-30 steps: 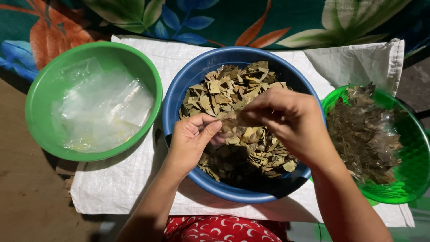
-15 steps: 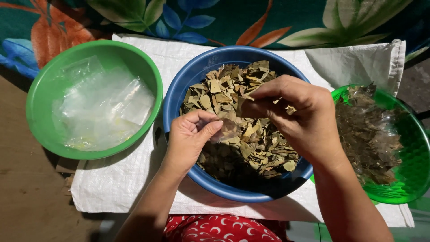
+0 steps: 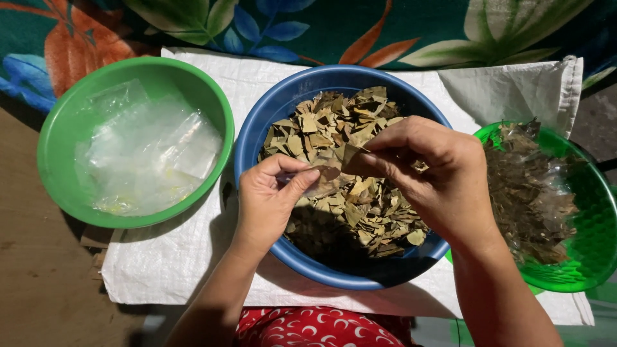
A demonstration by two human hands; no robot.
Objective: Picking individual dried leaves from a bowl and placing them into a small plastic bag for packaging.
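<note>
1. While both hands hover over the blue plastic basin (image 3: 270, 109), the left hand (image 3: 273, 199) has its thumb and forefinger pinched together on what looks like a small clear plastic bag (image 3: 321, 186), its other fingers curled loosely beneath.
2. The right hand (image 3: 430, 173) is bunched, its fingertips (image 3: 379, 151) closed on a few dried leaf pieces (image 3: 350, 157) just above the bag's mouth; how many pieces it holds cannot be told.
3. The basin sits in the middle on a white woven sack (image 3: 167, 270) and is roughly half full of broken dried leaves (image 3: 334, 119), brown and olive.
4. To the left, just beside the basin, a green bowl (image 3: 54, 135) holds a loose pile of empty clear plastic bags (image 3: 141, 154).
5. To the right, partly hidden behind the right wrist, a green colander-like basket (image 3: 591, 218) holds clear bags filled with dried leaves (image 3: 527, 193).
6. A leaf-patterned cloth (image 3: 360, 32) lies beyond the sack, and red patterned fabric (image 3: 321, 328) shows at the bottom edge.
</note>
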